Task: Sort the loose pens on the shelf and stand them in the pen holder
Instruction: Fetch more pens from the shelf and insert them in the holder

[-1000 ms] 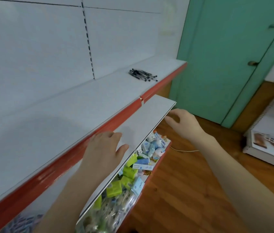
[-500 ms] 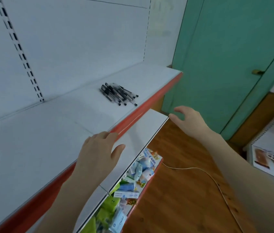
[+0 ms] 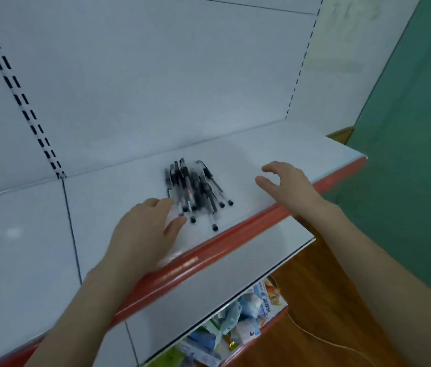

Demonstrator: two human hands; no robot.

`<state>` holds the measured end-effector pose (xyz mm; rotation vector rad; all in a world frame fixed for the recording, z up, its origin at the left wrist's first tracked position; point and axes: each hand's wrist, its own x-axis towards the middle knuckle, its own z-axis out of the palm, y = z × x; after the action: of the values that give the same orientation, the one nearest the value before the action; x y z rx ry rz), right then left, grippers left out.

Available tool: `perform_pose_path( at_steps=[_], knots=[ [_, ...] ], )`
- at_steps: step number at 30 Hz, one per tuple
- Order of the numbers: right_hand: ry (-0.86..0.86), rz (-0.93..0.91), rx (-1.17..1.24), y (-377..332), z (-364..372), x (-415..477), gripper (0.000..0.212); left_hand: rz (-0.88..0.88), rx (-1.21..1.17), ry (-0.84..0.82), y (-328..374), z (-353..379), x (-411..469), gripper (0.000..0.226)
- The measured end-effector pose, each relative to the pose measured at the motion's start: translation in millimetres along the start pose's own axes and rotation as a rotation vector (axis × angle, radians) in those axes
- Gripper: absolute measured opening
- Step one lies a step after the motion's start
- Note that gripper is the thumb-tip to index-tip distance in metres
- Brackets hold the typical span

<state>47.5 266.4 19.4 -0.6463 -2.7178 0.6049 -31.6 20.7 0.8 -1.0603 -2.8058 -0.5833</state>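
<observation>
Both hands are now up from the lower shelf [image 3: 235, 276] onto the white shelf [image 3: 98, 213]: left hand [image 3: 145, 231], relaxed and holding nothing, meets the black gel pens [image 3: 196, 192] heaped near its red edge [image 3: 222, 247], right hand [image 3: 287, 186] hovers spread alongside; pen axes run back-to-front, fanning frontward.

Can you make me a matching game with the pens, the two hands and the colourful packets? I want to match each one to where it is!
1 pens
2 left hand
3 right hand
4 packets

A low down, below the shelf
B right of the pile, holding nothing
C in a pile on the shelf
D at the pile's left side

Pairs: 1-C, 2-D, 3-B, 4-A
</observation>
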Motion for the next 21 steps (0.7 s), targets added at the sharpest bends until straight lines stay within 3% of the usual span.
perform_pose_path(
  at_steps=[9,14,21],
  knots=[
    [-0.344,-0.305,0.075,-5,21,83,0.039,-0.344,0.084,0.015,24,24,73,0.042],
    [-0.471,-0.379,0.026,-27,37,97,0.05,-0.461,0.072,-0.039,32,23,94,0.036],
    [-0.562,-0.393,-0.116,-47,39,113,0.038,-0.534,0.033,-0.134,36,16,109,0.039]
  ],
)
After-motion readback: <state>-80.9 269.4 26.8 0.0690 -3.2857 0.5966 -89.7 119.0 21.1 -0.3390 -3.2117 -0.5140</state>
